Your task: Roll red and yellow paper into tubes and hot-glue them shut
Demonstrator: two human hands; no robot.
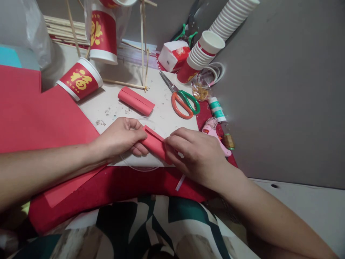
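A rolled piece of red paper [155,143] is held between my two hands, over the white work surface near its front edge. My left hand [125,136] pinches its left end between thumb and fingers. At the other end, my right hand [192,149] has its fingers closed on the roll, hiding that end. Just beyond lies a second red paper roll [136,101], with a seam along its top. Scissors [181,96] with one orange and one green handle rest behind my right hand, blades pointing away.
Large red paper sheets [40,118] spread at the left. A red paper cup [80,79] lies tipped beside wooden sticks [142,46] and another raised cup [104,36]. Stacked cups [201,54], a thread spool [217,109] and a pink tool [215,135] line the right side by a grey wall.
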